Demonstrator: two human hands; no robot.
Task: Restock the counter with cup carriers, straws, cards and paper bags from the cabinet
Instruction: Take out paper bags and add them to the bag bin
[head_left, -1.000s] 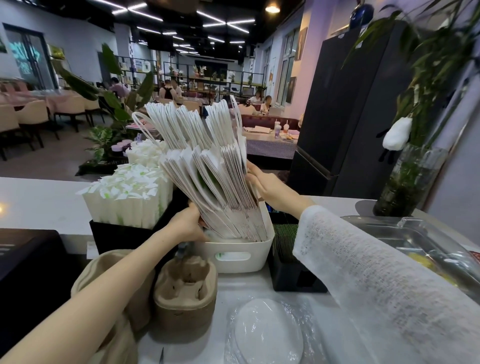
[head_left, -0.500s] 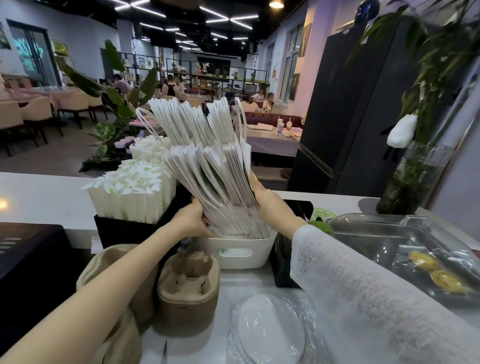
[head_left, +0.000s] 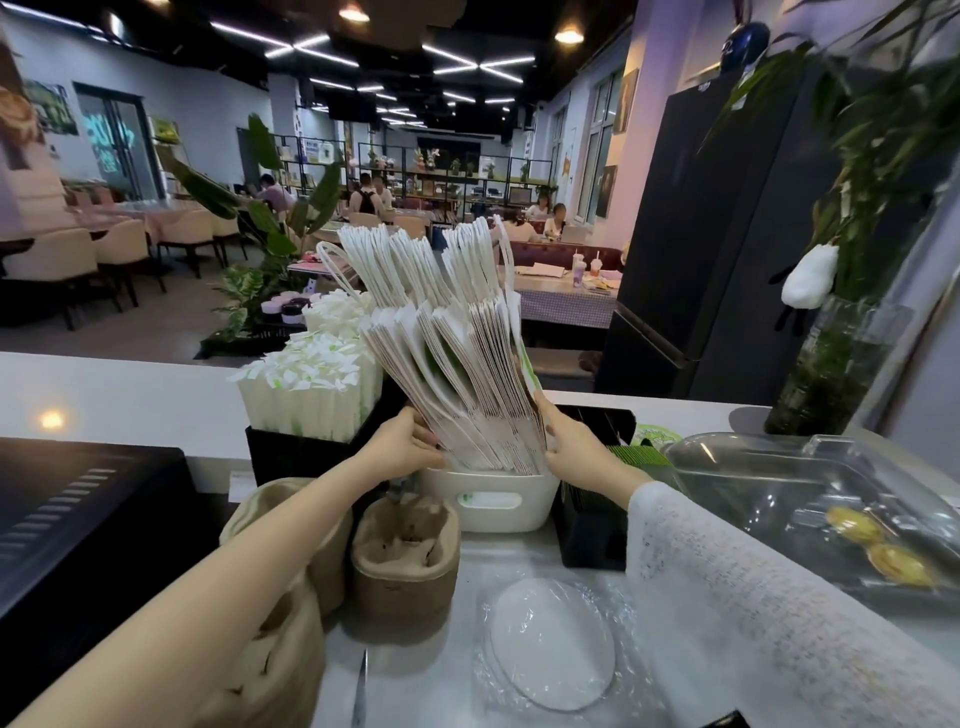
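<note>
The paper bags are white with green print, standing in a white tub. White straws with green flecks fill a black box. The cup carriers are brown, the worktop white, the sleeve white knit.

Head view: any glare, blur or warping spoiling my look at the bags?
Head view: the paper bags and both hands, left and right, look sharp; a lamp reflection glares on the counter; the plant is smeared; the fridge leans from wide-angle warp.
</note>
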